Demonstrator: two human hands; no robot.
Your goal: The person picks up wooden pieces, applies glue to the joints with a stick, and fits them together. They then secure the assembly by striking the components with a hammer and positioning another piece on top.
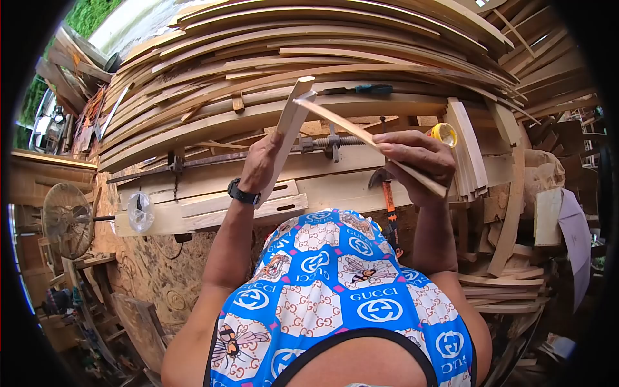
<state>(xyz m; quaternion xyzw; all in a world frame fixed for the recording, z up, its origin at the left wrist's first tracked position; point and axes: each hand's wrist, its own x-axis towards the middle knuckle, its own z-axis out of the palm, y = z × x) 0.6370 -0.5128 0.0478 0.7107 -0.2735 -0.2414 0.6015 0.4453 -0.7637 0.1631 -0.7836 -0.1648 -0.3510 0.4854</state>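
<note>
My left hand (261, 164), with a watch on the wrist, is closed around a squared wooden piece (291, 122) that tilts up and away from me. My right hand (422, 161) pinches a thin wooden stick (342, 120). The stick's far tip overlaps the upper part of the wooden piece, just below its end. Beneath both hands lies a workbench of planks (348, 184) with a long bar clamp (325, 143) across it. Wooden pieces with slots (277, 205) rest by my left forearm. Near my right hand is a hammer (387, 193) with an orange handle.
Long curved boards (322, 48) are stacked behind the bench, with a blue-handled tool (364, 89) on them. A yellow tub (443, 134) and upright slats (467, 151) stand at the right. At the left are a clear plastic bag (140, 211) and a fan (66, 219).
</note>
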